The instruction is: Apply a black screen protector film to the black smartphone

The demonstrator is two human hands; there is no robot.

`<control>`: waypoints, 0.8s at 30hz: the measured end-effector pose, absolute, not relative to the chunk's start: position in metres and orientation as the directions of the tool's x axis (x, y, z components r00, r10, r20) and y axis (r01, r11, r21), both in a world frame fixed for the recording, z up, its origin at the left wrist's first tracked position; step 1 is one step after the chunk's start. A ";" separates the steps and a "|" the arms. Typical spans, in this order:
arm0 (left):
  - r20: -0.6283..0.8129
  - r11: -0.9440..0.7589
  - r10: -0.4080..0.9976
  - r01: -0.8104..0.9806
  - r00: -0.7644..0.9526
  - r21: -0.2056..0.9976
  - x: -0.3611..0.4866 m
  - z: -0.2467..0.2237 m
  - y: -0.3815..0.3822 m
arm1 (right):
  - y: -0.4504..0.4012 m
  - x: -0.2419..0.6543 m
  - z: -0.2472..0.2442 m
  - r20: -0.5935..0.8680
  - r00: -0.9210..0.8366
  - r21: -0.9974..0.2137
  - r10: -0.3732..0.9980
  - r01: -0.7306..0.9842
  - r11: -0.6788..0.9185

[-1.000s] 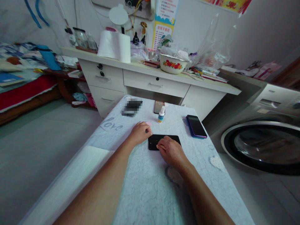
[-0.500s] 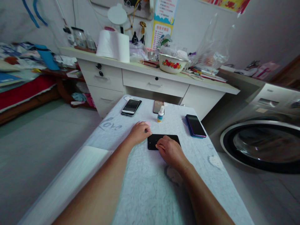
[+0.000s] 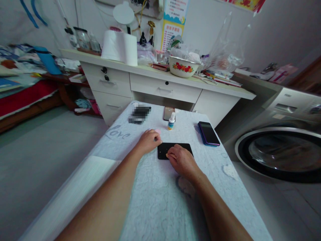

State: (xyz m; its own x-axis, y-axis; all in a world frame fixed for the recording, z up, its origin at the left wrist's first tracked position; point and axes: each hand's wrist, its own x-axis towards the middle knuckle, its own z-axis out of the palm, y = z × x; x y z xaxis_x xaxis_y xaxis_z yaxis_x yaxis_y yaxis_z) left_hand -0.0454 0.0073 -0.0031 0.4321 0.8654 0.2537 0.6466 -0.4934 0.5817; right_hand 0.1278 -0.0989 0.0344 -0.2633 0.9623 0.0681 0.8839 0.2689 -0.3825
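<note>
A black smartphone [image 3: 163, 152] lies flat and crosswise on the cloth-covered table. At its upper left corner is my left hand [image 3: 148, 140], fingers curled in and fingertips against the phone's edge. My right hand [image 3: 181, 159] rests over the middle of the phone with its fingers pinched together on the surface. Whatever may be between those fingers is hidden. Just behind my left hand a small pink thing [image 3: 157, 131] shows in part. Beyond the phone stands a little spray bottle [image 3: 171, 122] with a white cap.
More phones lie around: a gold one [image 3: 168, 113] behind the bottle, a stack [image 3: 209, 134] on the right, and a pixelated stack [image 3: 139, 114] at the far left. A white desk [image 3: 165, 83] adjoins the table's far end. A washing machine [image 3: 281, 117] stands to the right.
Both hands keep nearly the same place and pose on the phone. The whole view has shifted very slightly, and the far-left phone stack now appears pixelated.
</note>
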 end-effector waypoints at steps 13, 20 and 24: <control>0.238 -0.485 0.870 0.656 0.432 0.578 -0.045 0.000 0.006 | -0.098 0.129 0.033 0.071 -0.271 -0.373 0.960 0.885 0.277; 0.245 -0.495 0.864 0.653 0.439 0.573 -0.046 -0.002 0.006 | -0.098 0.131 0.036 0.059 -0.252 -0.362 0.966 0.896 0.256; 0.240 -0.494 0.864 0.655 0.442 0.572 -0.046 -0.001 0.006 | -0.097 0.134 0.038 0.053 -0.234 -0.342 0.971 0.909 0.238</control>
